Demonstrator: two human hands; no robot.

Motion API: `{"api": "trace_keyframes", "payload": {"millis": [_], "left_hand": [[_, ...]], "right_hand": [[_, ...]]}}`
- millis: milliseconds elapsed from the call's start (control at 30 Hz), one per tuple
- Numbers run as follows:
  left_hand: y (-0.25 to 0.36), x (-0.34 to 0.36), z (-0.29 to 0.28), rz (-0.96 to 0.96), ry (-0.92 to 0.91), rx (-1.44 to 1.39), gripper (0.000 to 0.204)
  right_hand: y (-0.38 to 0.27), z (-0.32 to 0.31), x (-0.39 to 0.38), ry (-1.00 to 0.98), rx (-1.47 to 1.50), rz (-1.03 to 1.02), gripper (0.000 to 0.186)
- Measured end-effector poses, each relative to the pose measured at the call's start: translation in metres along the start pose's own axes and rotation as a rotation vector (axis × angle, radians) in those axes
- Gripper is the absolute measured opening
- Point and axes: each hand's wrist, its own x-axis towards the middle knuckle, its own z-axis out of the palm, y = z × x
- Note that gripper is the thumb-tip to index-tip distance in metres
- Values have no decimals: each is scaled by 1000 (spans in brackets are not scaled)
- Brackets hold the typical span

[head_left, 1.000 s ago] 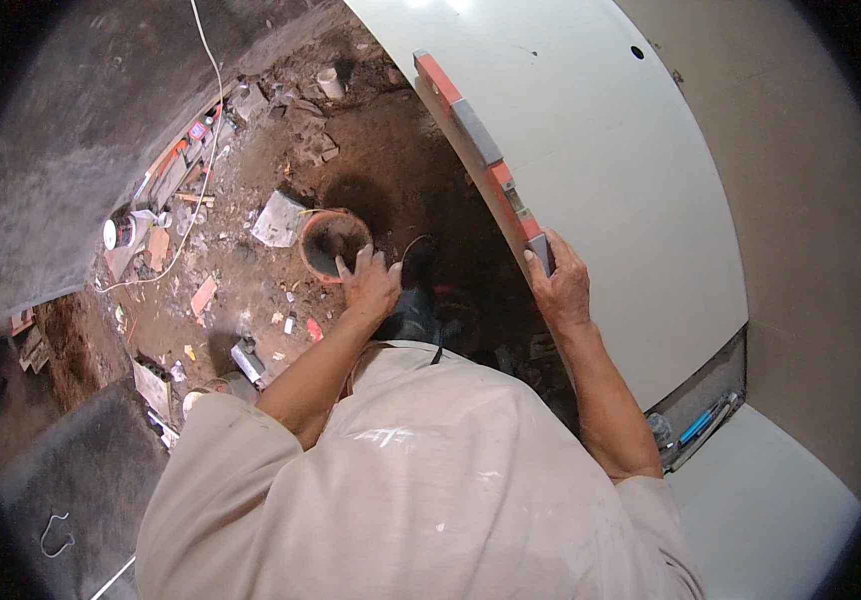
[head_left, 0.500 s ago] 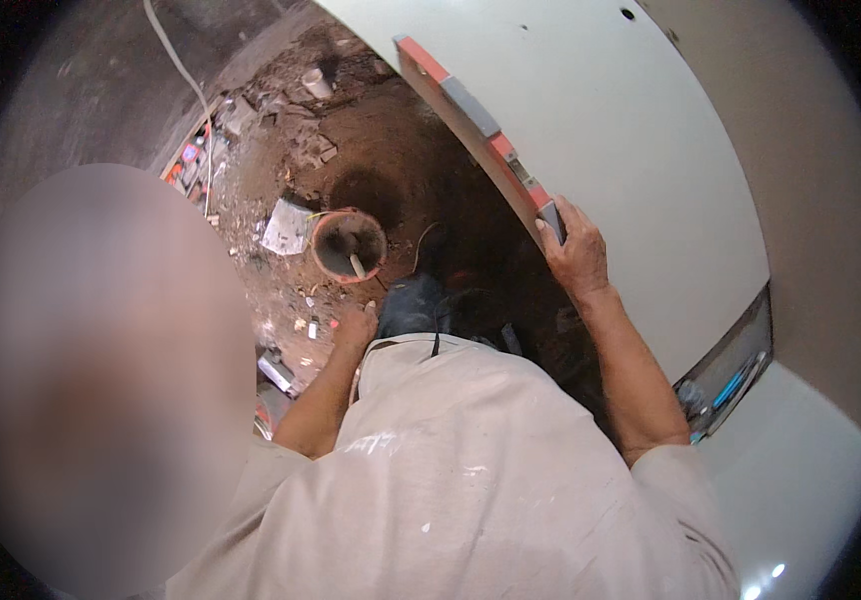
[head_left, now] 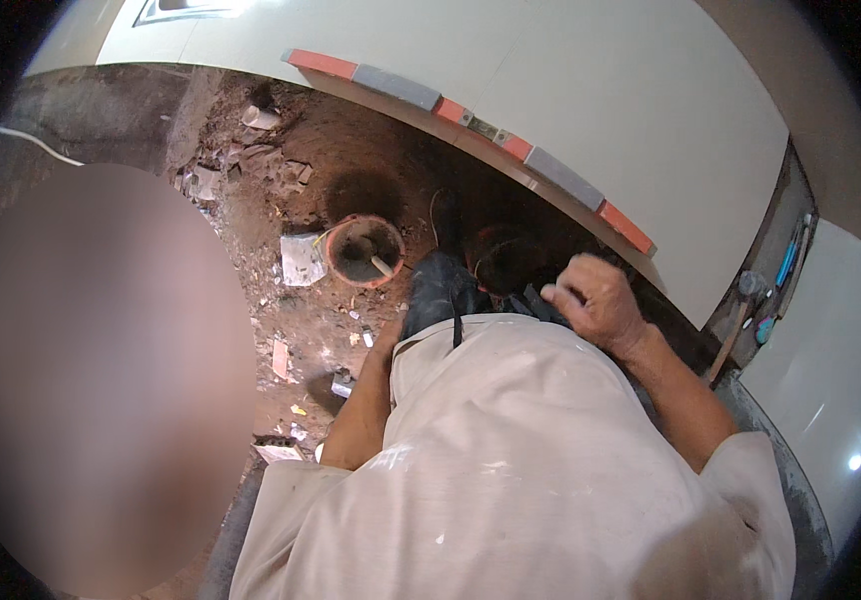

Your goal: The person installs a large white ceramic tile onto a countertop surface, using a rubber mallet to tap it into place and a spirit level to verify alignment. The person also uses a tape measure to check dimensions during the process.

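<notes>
A long red and grey spirit level lies along the edge of a large pale tiled surface. Just below its right end, my right hand is off the level, fingers curled with nothing visible in them. My left hand hangs beside my dark-trousered leg, its fingers out of sight. An orange-rimmed bucket with a pale handle sticking out of it stands on the dirt beyond that hand, next to a pale square piece.
Rubble covers the rough floor. A white cable runs at upper left. On the right, blue-handled tools lie on a narrow ledge beside another pale panel. A blurred oval covers much of the left.
My right hand has let go of the level and drawn back. My left hand has dropped from over the bucket to beside my leg. The view has swung, bringing the level nearer horizontal.
</notes>
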Motion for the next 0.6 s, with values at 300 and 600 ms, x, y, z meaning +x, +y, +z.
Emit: {"api": "trace_keyframes", "payload": {"millis": [300, 600], "left_hand": [[8, 24, -26, 98, -85, 89, 68], [44, 5, -42, 93, -152, 23, 67]], "right_hand": [[26, 36, -28, -235, 67, 514, 31], [14, 45, -20, -245, 82, 587, 31]]}}
